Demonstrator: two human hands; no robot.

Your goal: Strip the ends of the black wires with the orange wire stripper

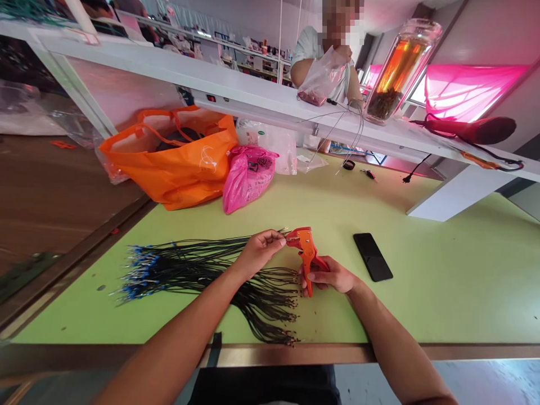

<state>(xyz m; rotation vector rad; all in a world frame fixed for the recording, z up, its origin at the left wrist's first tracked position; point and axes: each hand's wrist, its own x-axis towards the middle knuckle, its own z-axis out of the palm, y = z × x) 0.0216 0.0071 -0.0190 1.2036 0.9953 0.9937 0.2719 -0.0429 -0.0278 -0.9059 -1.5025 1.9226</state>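
My right hand [324, 277] is wrapped round the handles of an orange and red wire stripper [306, 246], held upright above the green table. Just left of the tool's head, my left hand [262, 251] pinches the end of a thin black wire, which reaches the tool's jaws. Whether the jaws grip the wire is too small to tell. A large bundle of black wires [189, 273] lies under and beside my left hand, with blue and silver ends at the left and bare coppery ends at the right.
A black phone [373, 257] lies right of the tool. Behind stand an orange bag [181, 169] and a pink plastic bag [250, 179]. A white shelf [236, 93] crosses above, bearing a glass bottle [396, 73]. Beyond it a person holds a clear bag [323, 76].
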